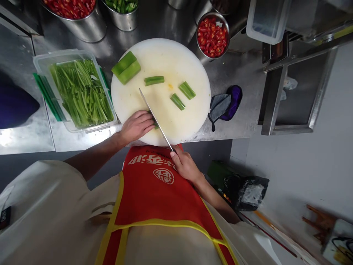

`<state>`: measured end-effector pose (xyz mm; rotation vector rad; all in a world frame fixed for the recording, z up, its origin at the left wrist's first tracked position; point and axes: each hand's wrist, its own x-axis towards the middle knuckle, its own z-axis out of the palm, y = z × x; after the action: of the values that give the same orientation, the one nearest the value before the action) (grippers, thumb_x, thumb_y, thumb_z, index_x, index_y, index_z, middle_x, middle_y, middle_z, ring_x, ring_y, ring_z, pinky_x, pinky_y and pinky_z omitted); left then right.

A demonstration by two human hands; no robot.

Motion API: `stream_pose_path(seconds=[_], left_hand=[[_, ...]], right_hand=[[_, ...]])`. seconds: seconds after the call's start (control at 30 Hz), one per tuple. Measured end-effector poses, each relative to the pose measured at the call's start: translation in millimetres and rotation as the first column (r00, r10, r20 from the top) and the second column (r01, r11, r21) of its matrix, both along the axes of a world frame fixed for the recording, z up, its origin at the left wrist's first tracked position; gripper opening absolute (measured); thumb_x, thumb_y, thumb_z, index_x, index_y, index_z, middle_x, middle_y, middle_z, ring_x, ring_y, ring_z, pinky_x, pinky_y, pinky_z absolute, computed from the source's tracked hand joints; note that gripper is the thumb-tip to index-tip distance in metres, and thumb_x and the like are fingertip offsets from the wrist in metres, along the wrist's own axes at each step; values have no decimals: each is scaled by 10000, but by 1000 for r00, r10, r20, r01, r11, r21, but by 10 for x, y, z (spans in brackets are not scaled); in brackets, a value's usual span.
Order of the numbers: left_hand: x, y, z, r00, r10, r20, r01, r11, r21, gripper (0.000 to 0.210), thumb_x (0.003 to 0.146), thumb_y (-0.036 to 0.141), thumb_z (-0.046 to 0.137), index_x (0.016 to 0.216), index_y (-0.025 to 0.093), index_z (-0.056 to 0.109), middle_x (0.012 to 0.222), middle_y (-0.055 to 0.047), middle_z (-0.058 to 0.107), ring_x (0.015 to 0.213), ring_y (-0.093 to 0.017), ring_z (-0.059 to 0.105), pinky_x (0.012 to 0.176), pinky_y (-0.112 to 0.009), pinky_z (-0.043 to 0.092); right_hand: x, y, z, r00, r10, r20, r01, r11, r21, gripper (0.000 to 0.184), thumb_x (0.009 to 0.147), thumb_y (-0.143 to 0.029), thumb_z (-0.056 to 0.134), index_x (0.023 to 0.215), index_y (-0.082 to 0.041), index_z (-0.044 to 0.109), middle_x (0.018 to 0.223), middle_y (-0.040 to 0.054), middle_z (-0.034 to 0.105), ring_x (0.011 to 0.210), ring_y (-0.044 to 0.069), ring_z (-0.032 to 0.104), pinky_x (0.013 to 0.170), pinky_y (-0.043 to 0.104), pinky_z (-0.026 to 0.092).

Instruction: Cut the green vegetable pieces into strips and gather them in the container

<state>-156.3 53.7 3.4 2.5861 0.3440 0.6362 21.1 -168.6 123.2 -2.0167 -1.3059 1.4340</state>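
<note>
My right hand is closed around the handle of a kitchen knife, whose long blade slants up and left over the round white cutting board. At the board's near left edge, my left hand presses curled fingers on a green vegetable piece, mostly hidden by the fingers and the blade. Cut green sticks lie farther in: one stick near the middle, a second stick and a wider piece to the right. A large green pepper piece rests at the upper left.
A clear plastic tub of green strips stands left of the board. Behind are metal pots of chopped red chilies and green chilies. A bowl of red chilies and a purple-grey cloth item are on the right.
</note>
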Motion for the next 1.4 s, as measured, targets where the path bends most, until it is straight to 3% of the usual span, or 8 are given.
stream_pose_path(seconds=[0.1,0.3,0.53,0.73,0.93,1.07,1.4], left_hand=[[-3,-2,-2,1000,-1,14,1,1000,9,174,994,314,619,1091,243,745,1112,-39,747,1103,-212,643,1030,-393,528],[-6,3,12,1000,-14,6,15,1000,-15,169,998,298,612,1082,244,748,1089,-37,748,1087,-212,643,1017,-392,525],[3,9,38,1000,-23,3,23,998,-56,174,1003,293,603,1097,251,743,1102,-30,758,1100,-206,656,1035,-394,524],[0,3,28,1000,-19,22,19,1000,7,167,1001,294,608,1075,242,748,1071,-33,767,1064,-203,671,1014,-391,544],[-4,-1,24,999,-17,31,17,1000,-3,157,991,289,625,1078,252,750,1080,-26,766,1066,-204,669,1000,-394,555],[-15,1,32,998,-27,57,30,999,-44,163,980,276,641,1094,235,750,1090,-40,760,1076,-210,657,1011,-394,547],[-8,12,36,999,-32,38,33,999,-38,160,1002,276,597,1074,252,738,1060,-20,755,1057,-194,659,1019,-384,531]], right_hand=[[16,48,-26,1000,0,11,0,1000,14,559,1098,-510,279,1419,-147,557,930,100,749,854,261,713,824,365,508],[47,-2,144,1000,-10,-28,10,1000,6,555,1101,-509,284,1448,-163,545,779,44,715,713,227,684,758,340,504],[19,-29,192,1000,0,-15,0,1000,20,548,1101,-511,288,1468,-188,535,991,93,764,893,258,727,829,359,513],[22,-145,287,997,-29,-65,24,996,-86,559,1103,-521,300,1463,-154,520,842,63,752,771,236,728,804,350,523],[-4,-9,77,1000,10,-10,-11,999,-40,587,1095,-522,271,1458,-139,530,986,124,762,924,284,726,847,390,514],[23,20,-7,1000,12,-1,-12,1000,-2,601,1092,-520,267,1445,-124,551,911,106,746,836,264,714,816,371,510],[49,-77,206,999,-5,-36,5,1000,-3,570,1099,-537,286,1442,-171,556,863,60,739,765,225,695,802,342,506]])
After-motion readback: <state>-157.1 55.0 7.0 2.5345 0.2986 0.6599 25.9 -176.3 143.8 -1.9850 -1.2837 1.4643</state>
